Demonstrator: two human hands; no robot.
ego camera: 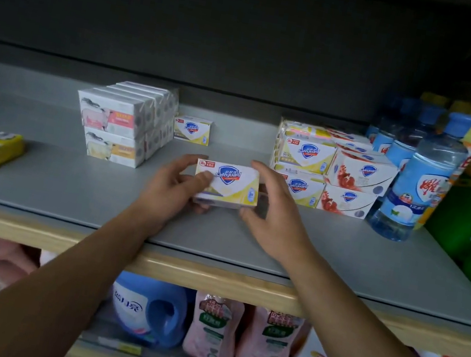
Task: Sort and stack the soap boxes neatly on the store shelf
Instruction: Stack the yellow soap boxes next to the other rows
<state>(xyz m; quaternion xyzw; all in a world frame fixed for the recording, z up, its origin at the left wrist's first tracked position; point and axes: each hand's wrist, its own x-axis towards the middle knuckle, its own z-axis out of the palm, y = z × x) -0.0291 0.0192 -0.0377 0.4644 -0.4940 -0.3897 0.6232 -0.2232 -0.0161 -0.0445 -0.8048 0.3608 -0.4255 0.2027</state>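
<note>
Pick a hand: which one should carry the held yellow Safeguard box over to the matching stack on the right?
Right, probably. The right hand grips the held yellow Safeguard box on the side nearest the yellow Safeguard stack; the left hand would have to cross over.

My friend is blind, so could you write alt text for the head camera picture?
Two hands, left hand and right hand, hold a yellow Safeguard soap box above a grey store shelf. Behind stand white soap boxes at left, stacked Safeguard boxes and blue-capped bottles at right.
</note>
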